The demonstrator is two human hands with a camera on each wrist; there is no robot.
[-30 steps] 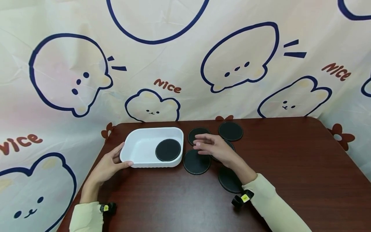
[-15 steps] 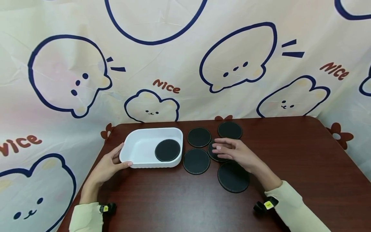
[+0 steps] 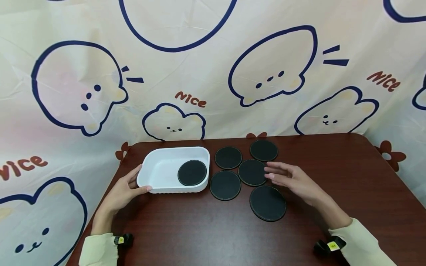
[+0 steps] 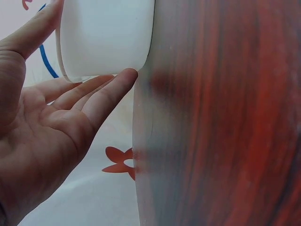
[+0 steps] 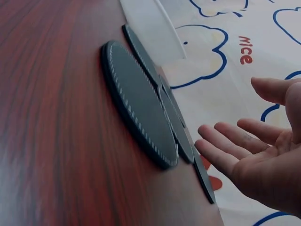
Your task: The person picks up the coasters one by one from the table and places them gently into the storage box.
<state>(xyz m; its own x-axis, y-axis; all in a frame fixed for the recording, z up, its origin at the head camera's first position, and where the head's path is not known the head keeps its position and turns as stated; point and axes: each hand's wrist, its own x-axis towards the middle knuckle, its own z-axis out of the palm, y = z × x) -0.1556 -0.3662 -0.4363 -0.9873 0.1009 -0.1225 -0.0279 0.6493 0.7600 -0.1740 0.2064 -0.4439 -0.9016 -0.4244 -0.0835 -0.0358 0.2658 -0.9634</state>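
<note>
Dark tabletop (image 3: 213, 229), white tray (image 3: 161, 166)
Left hand's (image 3: 121, 190) fingers pinch the tray's end; right hand (image 3: 297, 181) has fingers apart, empty. One black disc (image 3: 192, 173) lies inside, five discs (image 3: 225, 185) outside; pinching edges probably lifts them best.

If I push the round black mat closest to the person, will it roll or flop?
It probably won't roll, because the round black mat lies flat on the table. It seems fairly stiff, as its stitched edge looks even and unbent. It would likely slide instead of tipping, being wide and low.
</note>
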